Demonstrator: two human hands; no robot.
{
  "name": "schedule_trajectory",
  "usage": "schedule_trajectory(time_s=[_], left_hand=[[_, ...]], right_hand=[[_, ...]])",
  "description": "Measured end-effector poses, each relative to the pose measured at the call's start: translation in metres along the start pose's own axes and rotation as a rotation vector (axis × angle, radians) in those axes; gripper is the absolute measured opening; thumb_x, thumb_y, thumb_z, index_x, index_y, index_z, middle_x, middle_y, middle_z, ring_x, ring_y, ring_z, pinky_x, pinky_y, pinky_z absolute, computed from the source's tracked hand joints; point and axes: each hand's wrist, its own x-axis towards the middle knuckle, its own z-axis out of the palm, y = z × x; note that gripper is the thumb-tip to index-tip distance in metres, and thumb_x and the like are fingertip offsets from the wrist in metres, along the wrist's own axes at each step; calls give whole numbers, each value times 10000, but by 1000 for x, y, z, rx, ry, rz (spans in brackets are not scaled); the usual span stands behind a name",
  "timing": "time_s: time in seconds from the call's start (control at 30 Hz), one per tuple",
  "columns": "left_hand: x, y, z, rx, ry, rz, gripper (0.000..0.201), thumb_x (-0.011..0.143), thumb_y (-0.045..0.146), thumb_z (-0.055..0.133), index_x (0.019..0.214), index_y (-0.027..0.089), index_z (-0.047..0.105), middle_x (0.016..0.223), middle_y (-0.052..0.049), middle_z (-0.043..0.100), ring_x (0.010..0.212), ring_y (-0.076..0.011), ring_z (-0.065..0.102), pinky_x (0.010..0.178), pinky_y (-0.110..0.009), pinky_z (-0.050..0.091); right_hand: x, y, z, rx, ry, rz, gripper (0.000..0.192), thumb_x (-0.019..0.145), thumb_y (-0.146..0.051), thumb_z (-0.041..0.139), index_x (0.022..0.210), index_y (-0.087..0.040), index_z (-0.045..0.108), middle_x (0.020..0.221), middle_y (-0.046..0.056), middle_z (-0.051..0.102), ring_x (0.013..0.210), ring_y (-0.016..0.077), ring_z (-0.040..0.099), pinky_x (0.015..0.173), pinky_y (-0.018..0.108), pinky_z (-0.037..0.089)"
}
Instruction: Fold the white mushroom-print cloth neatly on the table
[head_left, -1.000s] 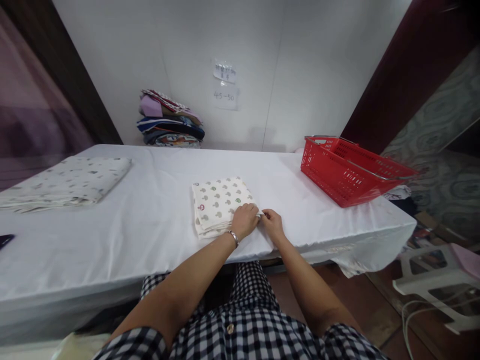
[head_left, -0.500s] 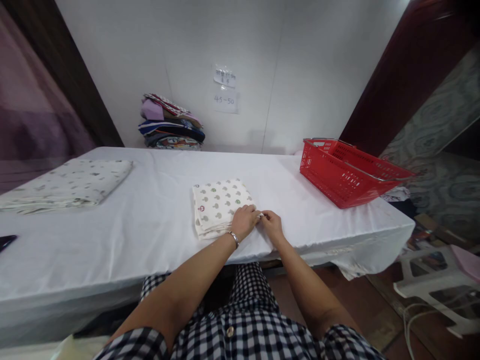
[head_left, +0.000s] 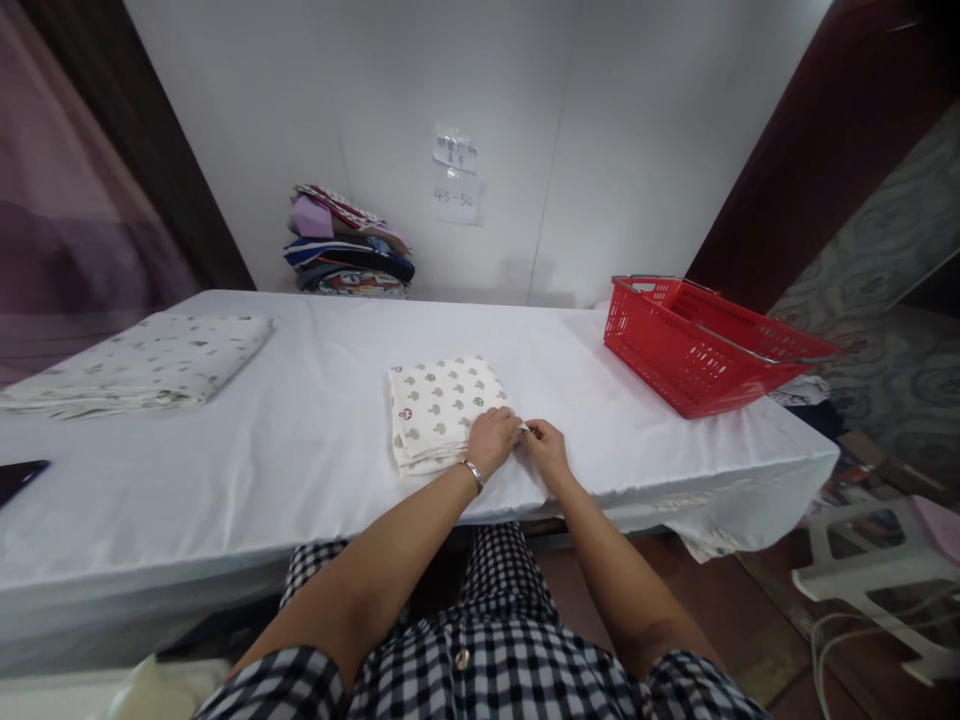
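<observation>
A folded white cloth [head_left: 442,400] printed with grey, green and red mushroom shapes lies on the white-covered table, its layered edges facing me. My left hand [head_left: 493,440], with a silver bracelet at the wrist, rests over the cloth's near right corner, its fingers closed on the edge there. Just to the right, my right hand [head_left: 547,452] pinches a small tip of the same corner between thumb and fingers. The two hands are nearly touching. The undersides of my fingers are hidden.
A red plastic basket [head_left: 705,350] with metal handles stands at the table's right end. Another folded patterned cloth [head_left: 165,360] lies left, near a dark phone-like object [head_left: 19,478]. A stack of fabrics [head_left: 349,250] sits against the back wall. A white plastic stool [head_left: 870,570] stands right.
The view has shifted slightly, so more of the dark object at left shows. Both hands stay at the cloth's corner, with hardly any movement.
</observation>
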Motion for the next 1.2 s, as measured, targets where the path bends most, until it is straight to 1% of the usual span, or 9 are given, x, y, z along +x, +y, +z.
schedule_trajectory(time_s=[0.27,0.37,0.5,0.57,0.67,0.87,0.97,1.03,1.2], left_hand=[[-3,-2,-5,-45,12,-9,144,857,281,527,903,201,637,919,-41,599,880,-189,512,762,-314,384],[0,0,-4,-65,12,-66,134,845,265,533,884,197,642,906,-44,601,879,-187,519,753,-309,384],[4,2,-2,-148,26,-168,104,813,231,556,846,195,648,871,-36,609,853,-176,528,742,-292,387],[5,1,-2,-188,41,-187,103,808,237,563,835,195,653,856,-31,614,845,-175,532,739,-288,390],[4,-2,-3,-233,44,-155,127,822,253,552,835,196,665,842,-30,620,839,-174,536,747,-289,395],[3,-12,-13,-253,-61,15,189,858,199,490,873,189,678,848,-39,631,855,-169,550,779,-288,405],[-5,-16,-18,-217,-62,85,166,839,194,527,934,198,664,902,-39,632,890,-172,544,791,-288,408],[-12,-19,-20,-138,-43,84,165,828,195,548,954,198,654,924,-46,627,911,-184,535,801,-302,404],[-29,-24,-25,37,-18,37,133,855,222,525,902,185,644,919,-60,609,901,-200,518,781,-325,391]], right_hand=[[0,-1,-1,12,-16,-23,208,717,-270,494,798,-191,668,736,6,652,646,144,549,644,259,445],[0,-1,0,15,-43,-52,193,720,-271,506,808,-189,657,747,1,636,635,134,540,632,252,441],[-1,-2,-1,-48,-73,-95,178,706,-254,537,839,-191,637,777,-4,613,634,122,527,616,238,428],[-1,-3,-1,-74,-75,-101,181,702,-248,541,850,-192,628,778,-7,606,634,120,526,617,237,427],[-1,-4,0,-95,-67,-91,180,714,-268,549,862,-192,619,761,-10,597,630,122,527,610,237,427],[0,-2,3,-137,-61,-103,155,761,-305,530,830,-194,614,741,-10,589,620,123,518,603,239,419],[-1,-1,2,-138,-70,-102,155,766,-284,511,839,-194,613,762,-6,593,621,122,520,612,241,421],[-1,-2,1,-143,-77,-113,158,765,-267,501,846,-192,614,773,-2,593,619,121,520,616,242,421],[-2,-4,-1,-200,-75,-146,156,778,-237,475,828,-192,616,771,2,583,629,126,519,623,247,411]])
